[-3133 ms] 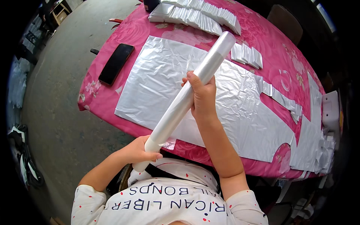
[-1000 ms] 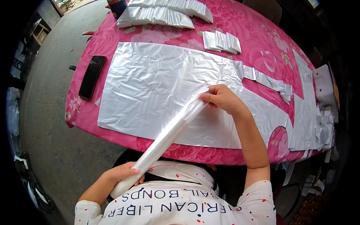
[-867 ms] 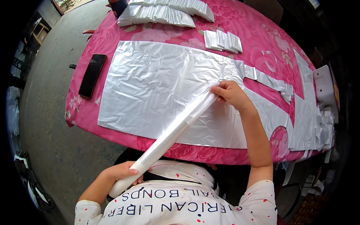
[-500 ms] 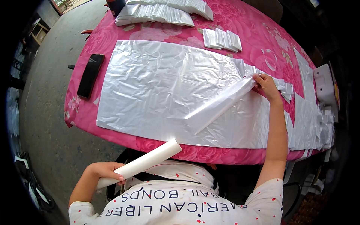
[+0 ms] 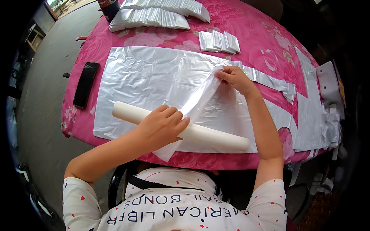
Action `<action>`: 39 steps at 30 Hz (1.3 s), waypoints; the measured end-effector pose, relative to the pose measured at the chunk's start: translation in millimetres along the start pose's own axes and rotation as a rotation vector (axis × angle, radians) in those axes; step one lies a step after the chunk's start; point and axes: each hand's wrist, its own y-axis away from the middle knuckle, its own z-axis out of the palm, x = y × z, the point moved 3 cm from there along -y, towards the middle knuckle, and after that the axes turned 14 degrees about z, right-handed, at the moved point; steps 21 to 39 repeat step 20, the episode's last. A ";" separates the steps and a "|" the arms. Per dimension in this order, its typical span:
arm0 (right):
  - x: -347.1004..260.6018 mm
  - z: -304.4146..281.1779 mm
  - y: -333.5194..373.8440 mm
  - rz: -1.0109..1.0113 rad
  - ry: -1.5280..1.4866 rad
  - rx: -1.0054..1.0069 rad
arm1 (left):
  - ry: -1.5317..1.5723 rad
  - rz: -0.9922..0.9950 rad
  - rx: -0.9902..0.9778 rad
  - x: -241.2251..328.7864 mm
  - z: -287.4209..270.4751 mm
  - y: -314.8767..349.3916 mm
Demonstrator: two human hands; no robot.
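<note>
A smooth white tube (image 5: 216, 137) lies slantwise above the table's near edge, with my left hand (image 5: 163, 127) closed round its middle from above. A translucent plastic bag (image 5: 201, 92) stretches from beside that hand up to my right hand (image 5: 235, 79). My right thumb and fingers pinch the bag's upper end, lifting it off the sheets below. Whether the left fingers also grip the bag is hidden. Underneath both hands, a stack of flat, wrinkled silvery plastic bags (image 5: 131, 82) spreads over the table.
A pink floral tablecloth (image 5: 246, 38) covers the table. At its left lies a black phone (image 5: 86, 84). Folded bags (image 5: 219, 41) sit toward the back, with longer rows of bundles (image 5: 150, 19) and a dark bottle (image 5: 109, 8) behind. A white plastic container (image 5: 329, 82) stands at the right edge.
My left hand has brought the tube up from near my body to over the bags, turning it. My right hand has moved left with the bag's end, and the bag now reaches the tube.
</note>
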 end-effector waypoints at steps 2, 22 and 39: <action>-7.4 8.2 -4.1 -0.010 -0.027 -0.055 | -0.080 0.179 0.334 7.7 5.7 -6.6; -15.9 -12.2 9.5 -0.044 -0.051 0.425 | 0.081 0.235 -0.106 42.6 73.0 48.7; -15.9 -12.2 9.5 -0.044 -0.051 0.425 | 0.081 0.235 -0.106 42.6 73.0 48.7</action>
